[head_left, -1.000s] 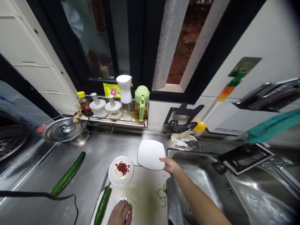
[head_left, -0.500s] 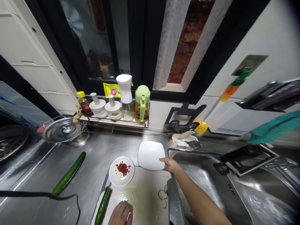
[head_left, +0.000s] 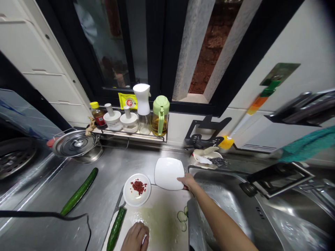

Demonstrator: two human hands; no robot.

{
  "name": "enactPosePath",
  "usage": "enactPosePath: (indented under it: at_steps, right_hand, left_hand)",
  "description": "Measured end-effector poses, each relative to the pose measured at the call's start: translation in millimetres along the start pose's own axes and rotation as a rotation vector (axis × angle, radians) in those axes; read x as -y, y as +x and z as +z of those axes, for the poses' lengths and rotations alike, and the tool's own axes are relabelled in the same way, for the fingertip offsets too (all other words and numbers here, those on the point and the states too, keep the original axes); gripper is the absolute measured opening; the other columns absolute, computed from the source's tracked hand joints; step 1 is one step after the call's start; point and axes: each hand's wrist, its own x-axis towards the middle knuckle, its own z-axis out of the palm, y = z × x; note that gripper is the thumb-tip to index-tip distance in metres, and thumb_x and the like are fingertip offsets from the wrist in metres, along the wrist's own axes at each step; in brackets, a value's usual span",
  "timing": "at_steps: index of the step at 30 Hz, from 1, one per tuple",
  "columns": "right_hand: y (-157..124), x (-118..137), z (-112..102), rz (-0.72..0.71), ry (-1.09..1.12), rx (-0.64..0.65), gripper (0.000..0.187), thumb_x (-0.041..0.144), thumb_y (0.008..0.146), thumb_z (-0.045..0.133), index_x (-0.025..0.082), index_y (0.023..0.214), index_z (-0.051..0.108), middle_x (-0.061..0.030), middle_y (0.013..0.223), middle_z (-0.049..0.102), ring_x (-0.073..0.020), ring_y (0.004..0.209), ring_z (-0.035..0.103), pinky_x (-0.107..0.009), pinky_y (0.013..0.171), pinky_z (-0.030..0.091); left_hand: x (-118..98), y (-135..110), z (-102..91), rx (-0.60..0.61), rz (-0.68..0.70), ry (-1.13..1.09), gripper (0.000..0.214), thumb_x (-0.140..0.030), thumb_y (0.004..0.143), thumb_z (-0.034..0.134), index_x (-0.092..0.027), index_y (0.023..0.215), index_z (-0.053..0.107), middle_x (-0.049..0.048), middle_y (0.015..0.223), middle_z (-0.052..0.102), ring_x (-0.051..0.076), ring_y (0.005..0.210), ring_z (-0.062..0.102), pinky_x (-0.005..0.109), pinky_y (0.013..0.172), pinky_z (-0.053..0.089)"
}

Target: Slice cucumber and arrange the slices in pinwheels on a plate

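My right hand grips the right corner of a white squarish plate, thumb on top. The plate is at the far edge of a pale, wet cutting board. My left hand rests on the board's near part, fingers loosely bent and thumb apart; its underside is hidden. To its left, a cucumber lies along the board's edge. A round white dish of small dried red berries stands at the far left corner. Several cucumber slices lie at the right, beside a wide metal blade.
A second cucumber lies on the steel counter, near a black cable. A lidded steel pot stands at left. Seasoning jars and a green-topped oil jug line the back rack. The sink is at right.
The view has shifted slightly. Both hands keep almost the same places, with the right still on the plate.
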Motion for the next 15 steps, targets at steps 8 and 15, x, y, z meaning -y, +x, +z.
enactPosePath:
  at_steps: [8,15]
  right_hand:
    - [-7,16,-16,-0.092,-0.545,-0.088,0.026,0.037,0.082,0.070,0.013,0.092,0.065,-0.0079,0.097,0.069,-0.0200,0.090,0.064,-0.036,0.080,0.050]
    - [-63,1,-15,-0.156,-0.721,-0.189,0.029,0.038,0.092,0.051,0.013,0.105,0.059,-0.0172,0.099,0.071,-0.0265,0.094,0.067,-0.030,0.071,0.043]
  left_hand:
    - [-1,1,-1.2,0.003,-0.029,-0.034,0.018,-0.013,0.086,0.047,-0.022,0.094,0.061,0.0054,0.084,0.065,0.017,0.079,0.065,0.030,0.074,0.057]
    - [-10,0,-4.9,0.003,-0.127,-0.082,0.016,-0.012,0.086,0.048,-0.022,0.092,0.060,0.0048,0.085,0.063,0.018,0.081,0.063,0.033,0.078,0.055]
